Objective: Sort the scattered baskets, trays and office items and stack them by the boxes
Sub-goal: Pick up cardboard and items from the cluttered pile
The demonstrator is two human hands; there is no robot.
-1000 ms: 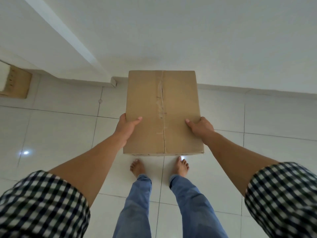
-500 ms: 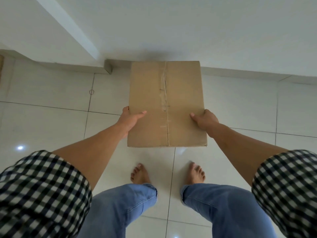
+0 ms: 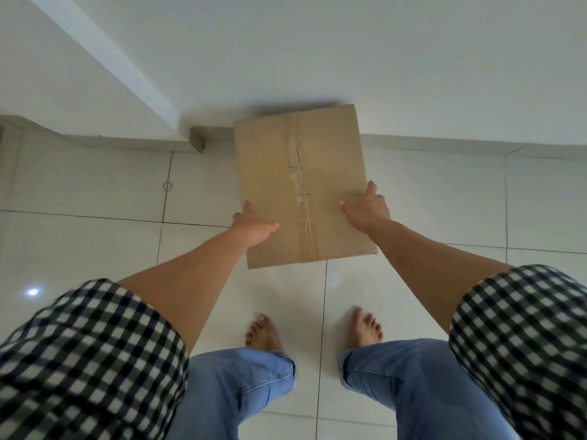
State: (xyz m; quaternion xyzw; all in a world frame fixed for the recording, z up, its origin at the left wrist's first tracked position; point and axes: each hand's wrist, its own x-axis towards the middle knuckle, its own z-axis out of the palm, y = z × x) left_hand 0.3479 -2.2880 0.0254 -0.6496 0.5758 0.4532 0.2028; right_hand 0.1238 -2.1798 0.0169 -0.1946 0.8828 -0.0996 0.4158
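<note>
Head view, looking down. I see a closed cardboard box (image 3: 301, 185) at 12 o'clock from the person's bare feet (image 3: 263, 333), its taped seam (image 3: 300, 188) running from 12 to 6 o'clock along the top face. The far edge of the box meets the white wall (image 3: 381, 58) and casts a soft shadow on it. The near edge lies over the pale floor tiles (image 3: 95, 242). I cannot tell whether the base rests fully on the floor. The left hand (image 3: 254, 227) holds the box at its 8 o'clock corner. Its thumb lies across the top face and one fingertip shows along the left side wall, while the remaining fingers are hidden behind the edge. The right hand (image 3: 365, 208) holds the box at its 4 o'clock side. Its thumb points inward over the top face and its fingers are stretched along the right side wall toward 12 o'clock. Both forearms are bare and emerge from checked sleeves (image 3: 79, 360) at the lower corners of the view. Blue jeans (image 3: 247, 385) cover the bent knees at 6 o'clock. A small rubber band (image 3: 167, 186) lies on a tile joint at 9 o'clock from the box, well apart from it. The corner of a wall projection (image 3: 197, 139) stands at 10 o'clock from the box, near its far left corner. A bright glare spot (image 3: 32, 292) sits on the tiles at 8 o'clock in the frame.
</note>
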